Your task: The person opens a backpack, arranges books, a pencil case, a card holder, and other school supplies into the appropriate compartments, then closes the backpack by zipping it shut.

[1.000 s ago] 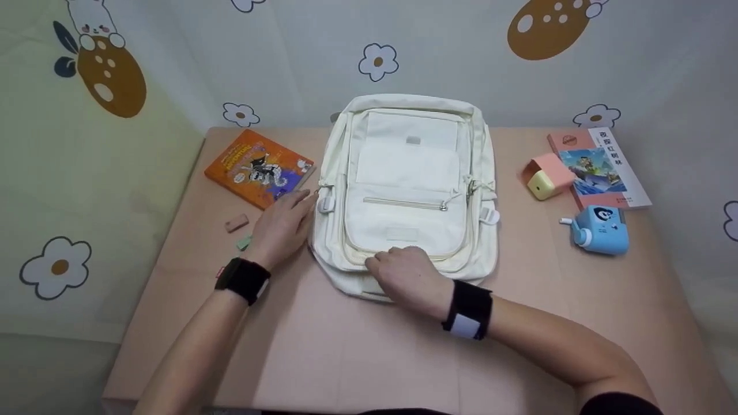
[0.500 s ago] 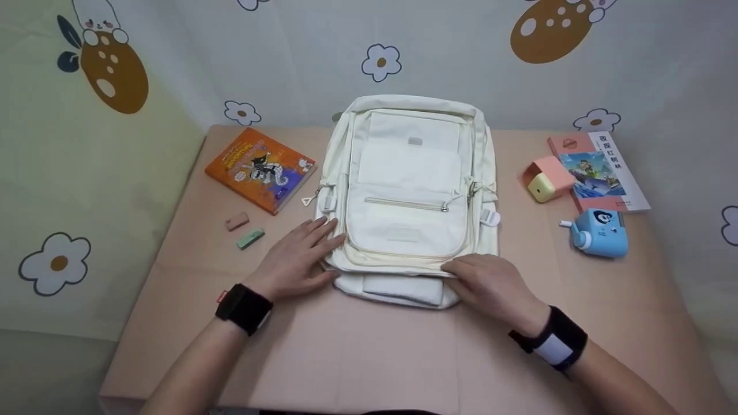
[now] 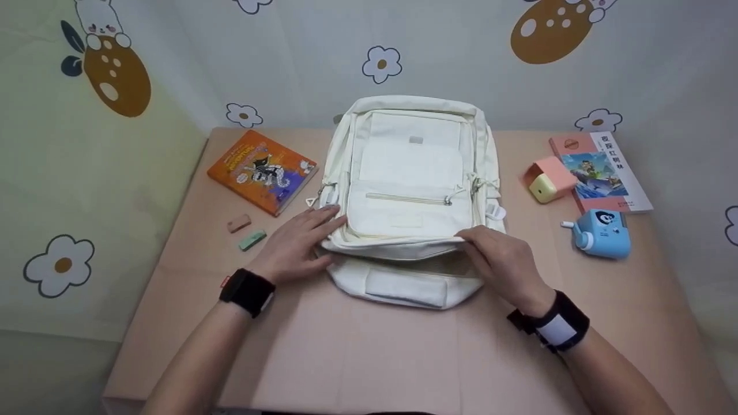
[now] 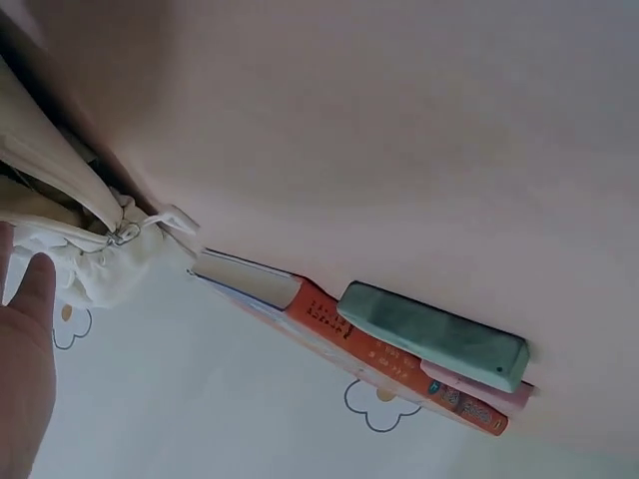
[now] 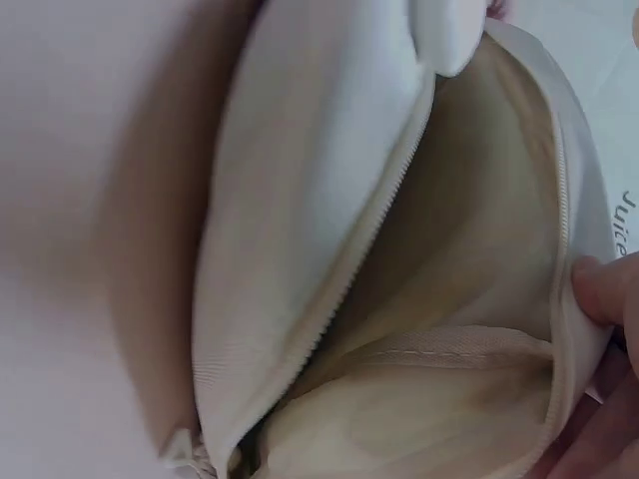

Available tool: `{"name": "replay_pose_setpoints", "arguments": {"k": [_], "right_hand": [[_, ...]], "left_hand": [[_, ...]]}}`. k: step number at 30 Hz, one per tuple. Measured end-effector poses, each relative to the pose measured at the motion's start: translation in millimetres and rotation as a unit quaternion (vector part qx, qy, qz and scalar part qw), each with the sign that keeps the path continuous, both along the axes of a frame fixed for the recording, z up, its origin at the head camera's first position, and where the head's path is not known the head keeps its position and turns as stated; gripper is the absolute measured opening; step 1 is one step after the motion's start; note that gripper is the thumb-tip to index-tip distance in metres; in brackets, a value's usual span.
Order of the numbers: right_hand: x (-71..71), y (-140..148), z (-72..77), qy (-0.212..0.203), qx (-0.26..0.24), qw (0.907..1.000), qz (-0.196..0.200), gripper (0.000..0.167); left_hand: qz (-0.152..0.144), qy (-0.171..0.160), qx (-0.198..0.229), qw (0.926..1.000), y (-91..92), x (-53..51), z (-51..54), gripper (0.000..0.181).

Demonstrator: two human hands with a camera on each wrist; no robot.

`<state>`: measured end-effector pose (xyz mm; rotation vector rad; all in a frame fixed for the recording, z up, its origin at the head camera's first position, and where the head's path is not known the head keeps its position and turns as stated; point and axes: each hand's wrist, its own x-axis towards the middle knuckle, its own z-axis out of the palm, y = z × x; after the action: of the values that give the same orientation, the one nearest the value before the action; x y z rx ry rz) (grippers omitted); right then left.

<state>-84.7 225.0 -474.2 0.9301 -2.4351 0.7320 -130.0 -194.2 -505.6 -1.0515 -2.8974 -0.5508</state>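
Note:
A white backpack (image 3: pixel 410 167) lies on the table, its lower compartment unzipped and gaping between the front panel and the bottom. My right hand (image 3: pixel 507 265) pinches the front panel's lower right edge and holds it raised. In the right wrist view that hand (image 5: pixel 604 349) grips the zipper edge, and the beige lining (image 5: pixel 469 239) with an inner pocket shows. At the bag's lower left side, my left hand (image 3: pixel 297 242) rests with extended fingers on the edge. The left wrist view catches part of this hand (image 4: pixel 28 369) beside the bag (image 4: pixel 60 180).
Left of the bag lie an orange book (image 3: pixel 262 172), a pink eraser (image 3: pixel 238 223) and a green block (image 3: pixel 252 240). On the right are a pink and yellow object (image 3: pixel 550 180), another book (image 3: pixel 599 173) and a blue crank device (image 3: pixel 602 233).
My right hand moved from the bag's bottom middle to its lower right and lifted the front panel, widening the gap. My left hand came down from the side strap to the lower left edge.

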Motion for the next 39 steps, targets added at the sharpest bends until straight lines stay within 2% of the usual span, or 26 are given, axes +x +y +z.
{"name": "replay_pose_setpoints", "arguments": {"k": [3, 5, 7, 10, 16, 18, 20, 24, 27, 30, 34, 37, 39], "right_hand": [[-5.9, 0, 9.8, -0.002, -0.018, 0.9998, -0.006, 0.022], [-9.2, 0, 15.1, -0.004, -0.028, 0.9996, -0.011, 0.021], [-12.2, -1, 19.4, 0.0, -0.041, 0.9991, -0.012, 0.022], [-16.2, -2, 24.2, 0.006, -0.062, 0.9979, -0.014, 0.025], [-24.7, -5, 27.2, 0.003, -0.103, 0.9946, -0.006, 0.026], [-27.7, -5, 26.1, 0.0, -0.116, 0.9933, 0.001, 0.024], [-30.7, -4, 23.5, -0.008, -0.129, 0.9915, 0.011, 0.024], [-36.7, 2, 16.4, -0.044, -0.165, 0.9845, 0.041, 0.029], [-41.9, 11, 9.5, -0.085, -0.189, 0.9763, 0.062, 0.038], [-48.1, 25, 1.5, -0.151, -0.205, 0.9651, 0.062, 0.049], [-56.3, 38, -5.9, -0.243, -0.223, 0.9439, 0.024, 0.057], [-63.3, 43, -8.9, -0.282, -0.228, 0.9318, 0.011, 0.06], [-68.0, 45, -10.5, -0.296, -0.227, 0.9277, 0.011, 0.061]], "left_hand": [[0.009, 0.023, 0.017, 0.9995, 2.5, -10.0, 5.2, 0.075], [0.009, 0.057, 0.033, 0.9978, 5.5, -18.4, 8.5, 0.071], [0.005, 0.09, 0.047, 0.9948, 9.4, -27.3, 11.3, 0.071], [-0.01, 0.115, 0.063, 0.9913, 16.8, -39.3, 15.3, 0.072], [-0.053, 0.086, 0.114, 0.9883, 28.2, -49.1, 17.7, 0.057], [-0.053, 0.082, 0.138, 0.9856, 30.2, -50.8, 17.7, 0.054], [-0.034, 0.071, 0.154, 0.9849, 32.9, -52.3, 18.3, 0.047], [0.046, 0.011, 0.163, 0.9855, 38.7, -53.6, 24.6, 0.034], [0.088, -0.021, 0.171, 0.9811, 42.4, -55.7, 31.2, 0.029], [0.105, -0.036, 0.186, 0.9762, 45.1, -58.9, 37.3, 0.025], [0.117, -0.064, 0.211, 0.9683, 47.4, -63.4, 43.7, 0.025], [0.122, -0.112, 0.246, 0.9551, 48.6, -66.7, 46.0, 0.026], [0.135, -0.15, 0.27, 0.9416, 48.9, -68.7, 46.7, 0.025]]}}
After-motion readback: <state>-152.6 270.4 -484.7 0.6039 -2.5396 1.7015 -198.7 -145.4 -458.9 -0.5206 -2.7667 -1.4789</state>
